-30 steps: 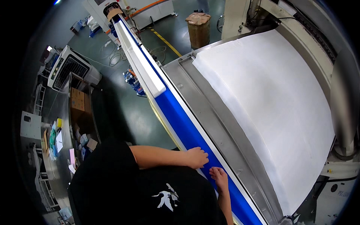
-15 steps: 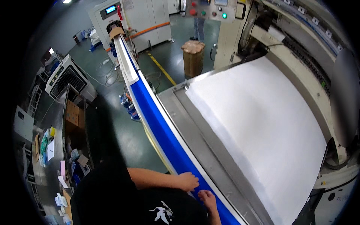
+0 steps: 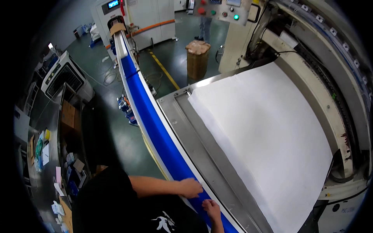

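Note:
My left hand (image 3: 190, 188) is over the near end of a blue conveyor belt (image 3: 152, 112), its fingers curled in and nothing seen in them. Close by, at the belt's right side, my right hand (image 3: 211, 209) also has its fingers bent together, with no object showing. A small gap separates the two hands. At the far end of the belt, a white strip-like piece (image 3: 120, 46) lies between the white side rails. To the right of the belt, a large stack of white sheets (image 3: 268, 132) rests on a metal table (image 3: 186, 116); neither hand touches it.
A cream machine frame (image 3: 311, 81) curves along the right, with a button panel (image 3: 223, 11) above. A white cabinet machine (image 3: 149, 23) stands at the belt's far end. A brown carton (image 3: 197, 62), an air cooler (image 3: 66, 77) and a cluttered bench (image 3: 44, 182) are around.
The white piece on the belt has travelled away toward the far machine, baring more blue belt. My view has shifted slightly; both hands keep nearly the same place over the belt.

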The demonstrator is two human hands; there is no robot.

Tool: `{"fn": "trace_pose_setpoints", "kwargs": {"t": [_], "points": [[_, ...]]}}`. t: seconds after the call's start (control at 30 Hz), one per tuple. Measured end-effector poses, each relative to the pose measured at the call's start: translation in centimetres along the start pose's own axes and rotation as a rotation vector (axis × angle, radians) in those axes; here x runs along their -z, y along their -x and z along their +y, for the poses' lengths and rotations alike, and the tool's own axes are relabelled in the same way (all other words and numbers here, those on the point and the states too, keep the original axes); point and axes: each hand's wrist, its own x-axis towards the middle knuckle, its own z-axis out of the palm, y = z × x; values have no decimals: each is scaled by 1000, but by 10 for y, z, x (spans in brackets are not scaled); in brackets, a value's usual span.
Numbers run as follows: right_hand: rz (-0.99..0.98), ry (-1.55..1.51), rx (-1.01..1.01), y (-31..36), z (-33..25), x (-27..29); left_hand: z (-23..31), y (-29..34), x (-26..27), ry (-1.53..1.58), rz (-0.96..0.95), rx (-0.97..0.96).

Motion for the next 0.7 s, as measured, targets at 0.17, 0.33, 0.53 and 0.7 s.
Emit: {"fn": "trace_pose_setpoints", "kwargs": {"t": [0.17,0.33,0.53,0.7], "points": [[55,170,35,-23,-31,-1,-77,-12,33,-29,184,142],[183,568,391,-82,-82,2,-181,-33,61,-14,777,322],[159,772,560,-153,-244,-32,-257,-47,73,-118,1076,308],[172,694,769,-238,-341,-66,-260,-47,78,-62,1077,304]]}}
